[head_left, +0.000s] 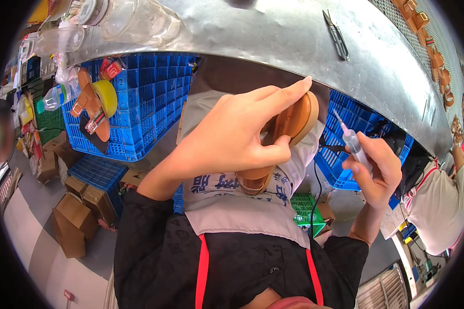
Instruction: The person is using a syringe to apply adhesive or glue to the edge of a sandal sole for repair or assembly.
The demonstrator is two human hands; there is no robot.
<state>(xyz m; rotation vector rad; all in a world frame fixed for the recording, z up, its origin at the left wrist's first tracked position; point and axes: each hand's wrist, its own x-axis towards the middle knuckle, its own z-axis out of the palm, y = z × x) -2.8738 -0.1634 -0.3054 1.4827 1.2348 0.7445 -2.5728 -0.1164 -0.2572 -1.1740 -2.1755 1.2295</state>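
Note:
Over my lap, my left hand (242,129) grips a brown leather sandal (300,119) by its side, thumb and fingers around it. The hand hides much of the strap; the heel end shows below, against my grey apron (242,213). On the right my right hand (374,167) is closed around a clear syringe (355,144). Its thin tip points up and left, apart from the sandal.
A metal worktable (273,36) curves ahead, with thread snips (336,36) on it. Blue crates (134,103) stand left and right below; a tan sandal (94,105) lies on the left one. Brown sandals (435,59) line a far-right conveyor. Another person (438,201) sits at right.

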